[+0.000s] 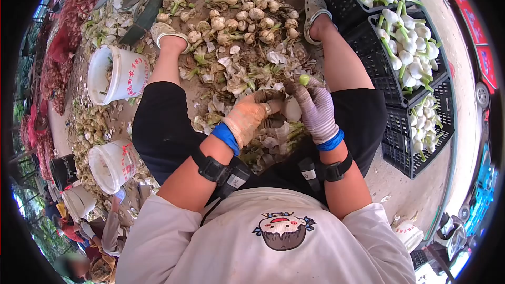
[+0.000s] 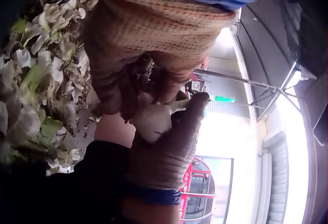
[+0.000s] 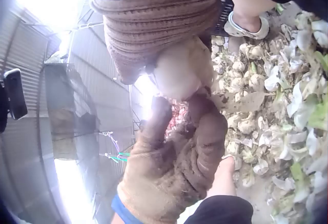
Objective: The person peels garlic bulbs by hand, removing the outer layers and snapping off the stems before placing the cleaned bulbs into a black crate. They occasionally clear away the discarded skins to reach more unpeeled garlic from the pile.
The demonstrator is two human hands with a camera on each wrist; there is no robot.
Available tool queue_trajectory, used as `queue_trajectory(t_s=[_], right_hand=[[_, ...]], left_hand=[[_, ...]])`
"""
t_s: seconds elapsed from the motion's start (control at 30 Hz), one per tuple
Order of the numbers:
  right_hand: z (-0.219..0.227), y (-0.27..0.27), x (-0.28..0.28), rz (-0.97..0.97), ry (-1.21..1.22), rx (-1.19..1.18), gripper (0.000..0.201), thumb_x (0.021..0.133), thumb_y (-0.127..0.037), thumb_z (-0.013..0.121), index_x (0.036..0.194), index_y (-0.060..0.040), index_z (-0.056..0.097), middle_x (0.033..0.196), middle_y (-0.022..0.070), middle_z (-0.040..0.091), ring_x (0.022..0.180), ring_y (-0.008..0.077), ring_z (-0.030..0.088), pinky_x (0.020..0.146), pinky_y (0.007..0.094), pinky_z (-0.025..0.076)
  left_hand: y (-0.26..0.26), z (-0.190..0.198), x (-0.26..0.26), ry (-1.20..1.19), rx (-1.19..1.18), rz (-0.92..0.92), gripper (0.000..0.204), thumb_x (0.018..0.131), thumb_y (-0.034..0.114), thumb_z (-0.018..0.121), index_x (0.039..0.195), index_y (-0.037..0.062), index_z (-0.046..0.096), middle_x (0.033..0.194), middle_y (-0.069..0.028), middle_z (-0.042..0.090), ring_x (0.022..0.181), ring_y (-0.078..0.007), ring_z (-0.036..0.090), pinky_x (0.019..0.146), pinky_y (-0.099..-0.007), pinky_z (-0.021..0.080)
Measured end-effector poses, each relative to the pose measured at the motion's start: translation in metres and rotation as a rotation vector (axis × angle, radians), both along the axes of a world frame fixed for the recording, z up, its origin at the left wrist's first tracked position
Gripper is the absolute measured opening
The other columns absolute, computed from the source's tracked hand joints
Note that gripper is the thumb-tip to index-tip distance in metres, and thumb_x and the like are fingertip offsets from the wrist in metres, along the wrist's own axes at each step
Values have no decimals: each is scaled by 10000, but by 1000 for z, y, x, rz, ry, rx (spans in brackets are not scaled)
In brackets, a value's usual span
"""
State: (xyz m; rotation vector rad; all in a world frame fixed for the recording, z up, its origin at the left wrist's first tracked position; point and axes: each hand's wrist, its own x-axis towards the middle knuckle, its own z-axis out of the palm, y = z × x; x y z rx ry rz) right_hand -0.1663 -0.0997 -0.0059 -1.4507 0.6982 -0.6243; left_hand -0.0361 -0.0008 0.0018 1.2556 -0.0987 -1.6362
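A white garlic bulb [image 1: 292, 109] is between my two gloved hands, above a heap of peelings. My right hand [image 1: 316, 109], in a striped glove, grips the bulb, with its green cut stem end [image 1: 304, 80] poking out by the thumb and forefinger. My left hand [image 1: 246, 118], in a stained glove, has its fingers curled, with thumb and fingertips at the bulb's edge. In the right wrist view the bulb [image 3: 182, 73] shows smooth and pale over the left fingers [image 3: 205, 111]. The left wrist view has the bulb [image 2: 154, 123] against the right thumb.
Unpeeled garlic bulbs [image 1: 255, 18] and loose skins cover the ground between my feet. Black crates [image 1: 363, 47] of peeled garlic stand at the right. White buckets [image 1: 98, 81] and red net sacks [image 1: 63, 47] are at the left; another person [image 1: 108, 231] sits at lower left.
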Motion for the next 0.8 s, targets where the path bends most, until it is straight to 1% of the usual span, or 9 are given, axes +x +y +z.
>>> queue_trajectory(t_s=[0.1,0.33,0.4,0.43,0.5,0.57,0.63,0.67,0.8], right_hand=[[-3,-1,-1,30,63,60,267,898,-239,550,925,22,602,735,55,603,670,116,563,621,259,462],[-12,-9,-2,-49,-851,1293,414,925,-410,440,940,-24,588,975,166,616,930,283,592,864,426,483],[-15,-14,-4,-129,-810,1303,399,922,-403,447,955,-32,590,998,170,614,961,301,583,889,447,467],[-16,-17,-4,-210,-771,1316,384,918,-396,454,969,-41,591,1021,174,612,992,319,574,913,469,451],[-13,-23,-5,-258,-698,1334,387,922,-404,436,980,-51,586,1026,161,613,998,325,568,919,487,436],[-11,-22,-1,-265,-688,1221,403,924,-417,427,983,-48,578,1020,170,613,986,329,571,915,469,440],[-14,-22,10,-282,-309,905,435,922,-460,410,998,-57,554,979,146,610,914,323,587,841,454,478],[0,-26,18,-295,-190,894,434,923,-459,411,1025,-56,536,968,134,609,908,320,587,828,455,482],[13,-112,30,-414,-272,914,445,927,-411,421,1171,-38,422,1096,153,537,967,328,556,875,501,447]], left_hand=[[0,16,-1,-249,35,-70,359,767,105,693,1085,15,554,948,-67,623,783,-147,607,644,-277,525],[3,28,9,-185,-133,-156,280,712,70,618,981,4,581,891,-78,556,771,-180,580,670,-313,489],[4,26,12,-229,-268,-454,197,632,57,648,827,30,640,899,-60,588,813,-182,576,708,-325,469],[2,19,8,-84,-80,-636,212,654,67,675,862,37,652,965,-72,607,909,-176,570,802,-321,450],[10,3,-4,-311,-414,-910,307,749,181,693,994,9,623,942,-105,637,841,-155,589,775,-283,471],[3,-8,-11,-366,-410,-879,359,765,225,690,1035,-1,616,1028,-118,622,864,-174,585,795,-293,466],[-13,-16,-8,-742,-310,-442,413,775,274,686,1067,-4,601,1024,-110,629,872,-178,586,794,-290,464],[-21,-16,-5,-573,-174,-401,402,766,277,674,1075,28,604,994,-114,646,880,-217,604,794,-303,468],[-42,-19,16,-1013,-125,-639,316,767,175,576,1070,97,620,1010,-148,635,927,-302,597,818,-345,468]])
